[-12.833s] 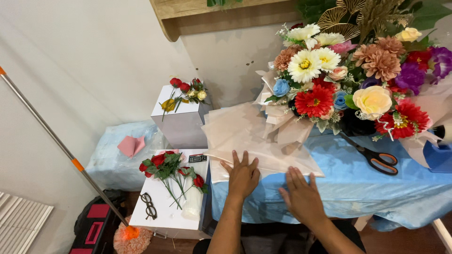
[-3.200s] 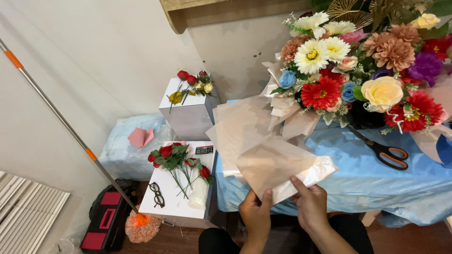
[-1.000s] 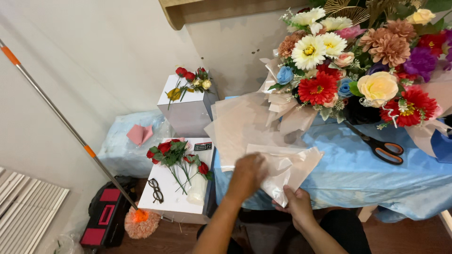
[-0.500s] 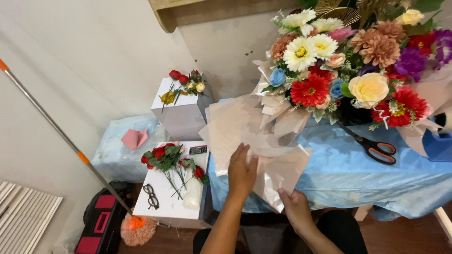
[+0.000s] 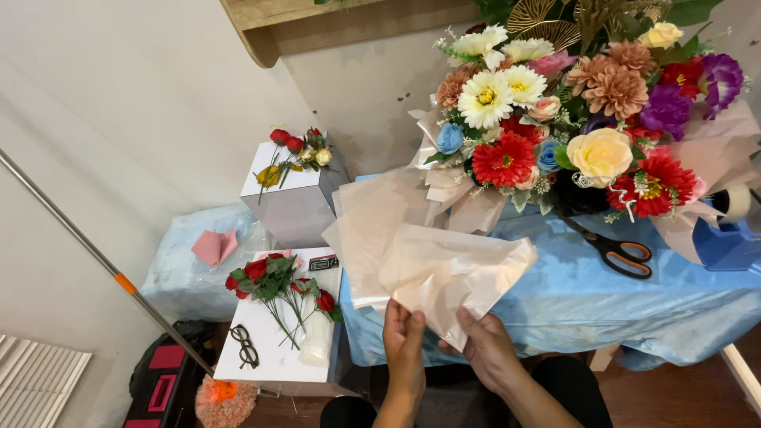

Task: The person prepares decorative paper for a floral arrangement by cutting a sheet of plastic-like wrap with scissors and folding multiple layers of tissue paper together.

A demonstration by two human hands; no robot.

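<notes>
My left hand [image 5: 404,341] and my right hand [image 5: 485,345] both grip the near edge of a folded sheet of pale peach wrapping paper [image 5: 452,273], lifted above the table edge. More peach sheets [image 5: 372,230] lie under it on the blue table cover [image 5: 587,293]. A large bouquet [image 5: 571,119] of red, white, yellow, purple and peach flowers stands behind, wrapped in the same pale paper.
Black scissors with orange-lined handles [image 5: 622,254] lie right of the paper. A blue tape dispenser [image 5: 729,234] sits at the far right. Left are white boxes: one [image 5: 273,333] with red roses [image 5: 277,281] and glasses [image 5: 246,345], one [image 5: 293,198] with small flowers. A mop handle [image 5: 103,261] slants by the wall.
My left hand has come off the top of the sheet and moved down to its near edge. Both hands now hold the folded paper, raised and spread wider.
</notes>
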